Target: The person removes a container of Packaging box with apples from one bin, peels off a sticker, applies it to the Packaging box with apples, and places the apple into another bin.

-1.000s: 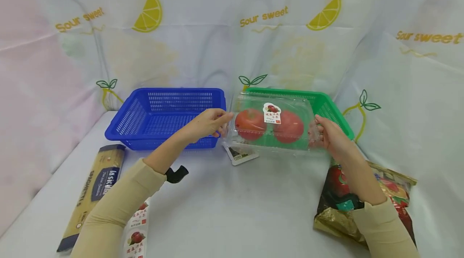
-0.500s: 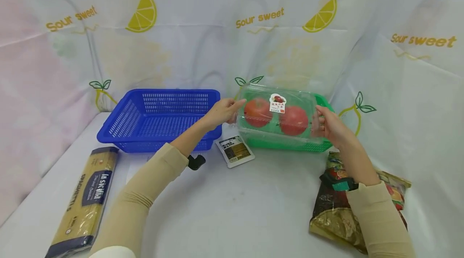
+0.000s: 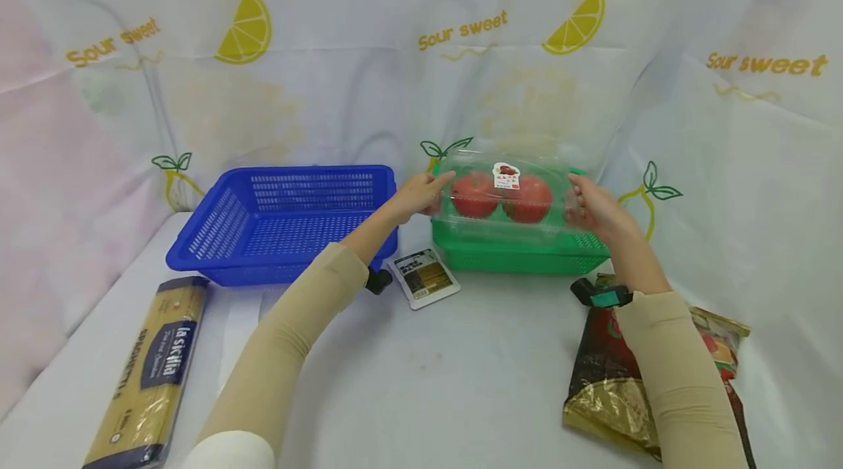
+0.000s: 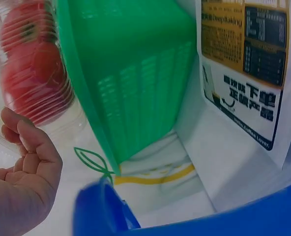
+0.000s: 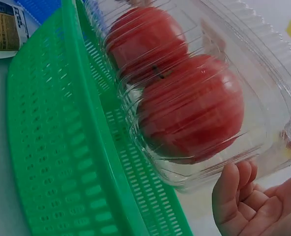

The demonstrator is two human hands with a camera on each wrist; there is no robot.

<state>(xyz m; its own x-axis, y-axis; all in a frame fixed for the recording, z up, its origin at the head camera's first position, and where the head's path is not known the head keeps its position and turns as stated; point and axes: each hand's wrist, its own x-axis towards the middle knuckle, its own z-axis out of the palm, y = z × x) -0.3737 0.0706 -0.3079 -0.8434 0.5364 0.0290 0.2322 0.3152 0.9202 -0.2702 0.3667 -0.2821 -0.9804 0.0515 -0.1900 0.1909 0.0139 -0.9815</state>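
A clear plastic clamshell box (image 3: 487,230) with two red, tomato-like fruits (image 5: 192,108) inside is held over the green basket (image 3: 520,261). On its lid is a small white sticker (image 3: 506,176) with red fruit printed on it. My left hand (image 3: 419,194) grips the box's left end, and my right hand (image 3: 595,207) grips its right end, with fingers curled at the edge. Both wrist views show the box above the basket's rim, close to the hands' fingertips. The box hides part of the basket's inside.
A blue basket (image 3: 227,273) stands left of the green one, with a white-and-brown packet (image 3: 424,277) lying in front, between them. A spaghetti pack (image 3: 141,374) and a white strip (image 3: 238,330) lie at left. Shiny snack bags (image 3: 609,388) lie at right, partly under my right forearm.
Both hands have carried the box to the right and back, over the green basket. It now looks more level and farther away, showing more of the basket's front and the packet.
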